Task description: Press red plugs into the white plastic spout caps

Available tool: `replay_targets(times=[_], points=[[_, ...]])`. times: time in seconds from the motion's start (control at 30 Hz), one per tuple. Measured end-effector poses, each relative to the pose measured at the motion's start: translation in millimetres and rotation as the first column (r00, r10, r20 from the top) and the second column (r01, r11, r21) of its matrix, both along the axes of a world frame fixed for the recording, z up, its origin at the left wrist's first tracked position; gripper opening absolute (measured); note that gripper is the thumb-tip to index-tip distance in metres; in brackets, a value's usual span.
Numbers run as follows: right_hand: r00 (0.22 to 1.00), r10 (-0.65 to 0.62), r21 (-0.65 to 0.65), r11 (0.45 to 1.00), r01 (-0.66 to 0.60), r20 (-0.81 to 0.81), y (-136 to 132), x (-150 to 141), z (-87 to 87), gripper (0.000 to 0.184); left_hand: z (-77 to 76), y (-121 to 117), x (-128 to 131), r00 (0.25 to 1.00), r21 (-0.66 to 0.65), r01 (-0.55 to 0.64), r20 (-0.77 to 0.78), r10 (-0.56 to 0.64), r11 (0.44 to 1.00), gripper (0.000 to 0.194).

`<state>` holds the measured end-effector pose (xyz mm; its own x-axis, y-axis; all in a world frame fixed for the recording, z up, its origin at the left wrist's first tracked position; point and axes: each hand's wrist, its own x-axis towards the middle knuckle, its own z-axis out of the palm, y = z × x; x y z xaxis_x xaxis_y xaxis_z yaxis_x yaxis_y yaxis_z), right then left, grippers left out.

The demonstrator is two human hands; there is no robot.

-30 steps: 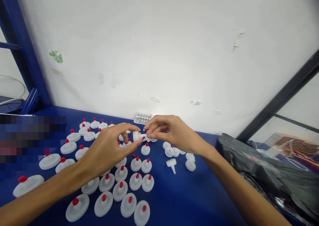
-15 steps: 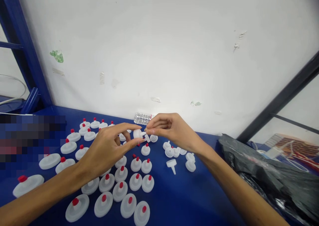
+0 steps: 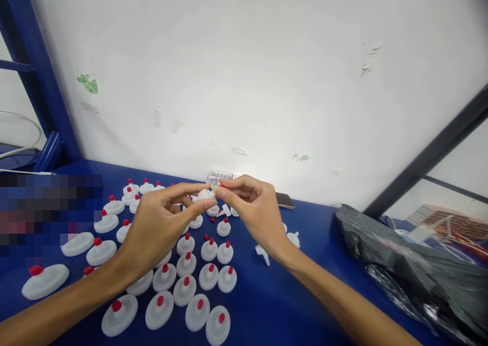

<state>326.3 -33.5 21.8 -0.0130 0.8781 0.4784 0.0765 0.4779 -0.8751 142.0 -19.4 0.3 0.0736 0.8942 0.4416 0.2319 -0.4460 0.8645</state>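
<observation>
My left hand [image 3: 160, 224] and my right hand [image 3: 249, 203] meet above the blue table [image 3: 297, 305]. Together they pinch a small white plastic cap [image 3: 206, 194]; the left thumb and forefinger hold its body and the right fingertips close on its end, where a bit of red shows. Below them stand rows of white caps with red tips [image 3: 198, 280]. Loose white caps without red tips [image 3: 263, 252] lie by my right wrist.
A crumpled black plastic bag [image 3: 404, 264] lies at the right. A phone [image 3: 285, 200] and a clear blister pack [image 3: 217, 176] rest by the white wall. Blue shelf posts [image 3: 34, 71] stand at the left, a dark post at the right.
Both hands rose slightly and shifted left with the cap, the right fingers closing tighter on its end. The phone by the wall came into sight behind my right hand.
</observation>
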Motion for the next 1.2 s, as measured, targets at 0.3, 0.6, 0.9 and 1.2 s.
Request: replay_targets(times=[0.3, 0.6, 0.9, 1.2], points=[[0.997, 0.043, -0.097, 0.994, -0.049, -0.064, -0.2, 0.6, 3.5, 0.019, -3.8, -1.6, -1.3, 0.999, 0.014, 0.022, -0.029, -0.021, 1.0, 0.029], [0.933, 0.084, -0.109, 0.993, -0.048, 0.35, 7.8, 38.5, 29.2, 0.012, 10.5, 5.7, -10.3, 0.993, 0.063, 0.104, -0.068, -0.1, 0.993, 0.052], [0.47, 0.12, -0.191, 0.976, 0.106, 0.875, 22.7, 53.8, 11.6, 0.012, 12.9, 5.6, -10.8, 0.996, 0.108, 0.084, -0.002, -0.084, 0.991, 0.04], [0.441, 0.228, -0.289, 0.954, 0.077, 0.868, 31.4, 54.8, -1.2, 0.02, 10.8, 6.5, -12.9, 0.994, 0.118, 0.102, -0.05, -0.096, 0.988, 0.037]])
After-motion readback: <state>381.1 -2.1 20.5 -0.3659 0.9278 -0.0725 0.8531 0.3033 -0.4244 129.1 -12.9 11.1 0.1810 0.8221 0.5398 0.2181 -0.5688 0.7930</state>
